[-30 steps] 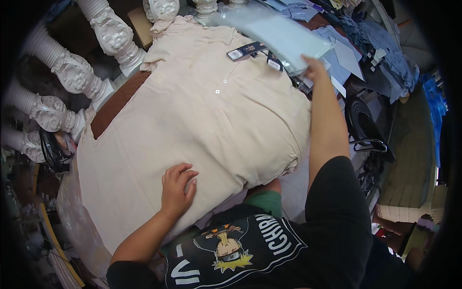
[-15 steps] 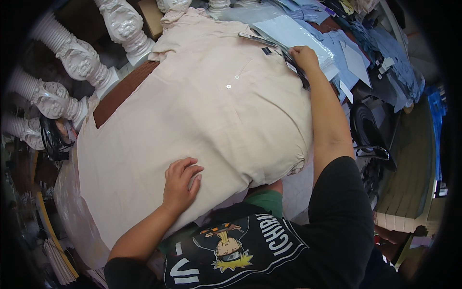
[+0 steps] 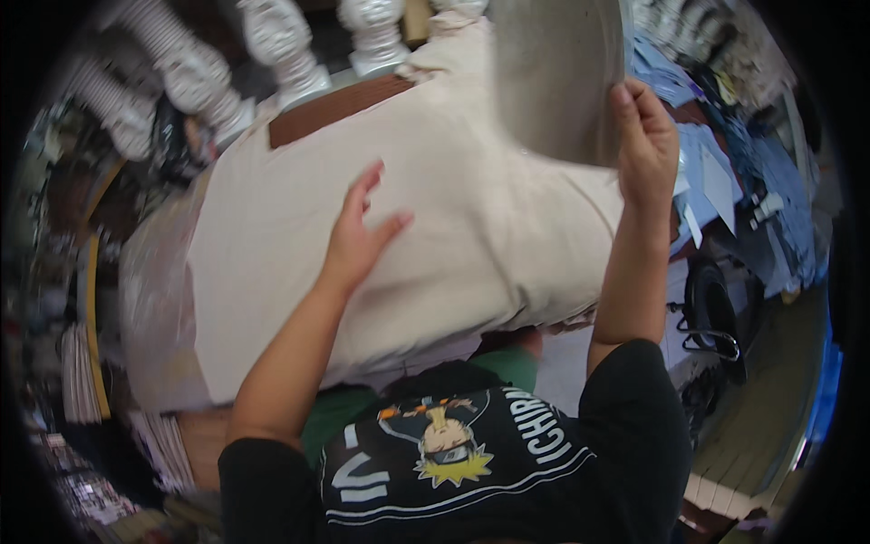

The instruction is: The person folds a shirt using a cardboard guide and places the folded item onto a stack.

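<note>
A pale cream buttoned garment (image 3: 444,236) lies spread over the table in front of me. My right hand (image 3: 649,150), at the upper right, pinches the right edge of a thin grey sheet (image 3: 557,86) with a rounded lower corner. This sheet stands raised over the far right part of the garment and hides its collar and buttons. Over the middle of the cloth is my left hand (image 3: 361,231), fingers apart and holding nothing; whether it touches the fabric I cannot tell.
White carved balusters (image 3: 281,50) line the far side. Brown tabletop (image 3: 340,109) shows by the garment. Blue shirts (image 3: 711,172) with white cards are piled at far right. A black stool-like object (image 3: 711,304) stands right of the table; clear plastic (image 3: 154,299) hangs at the left.
My right hand has lifted the grey sheet from beside the collar and stood it up over the garment. My left hand has moved farther out over the cloth. The view has shifted.
</note>
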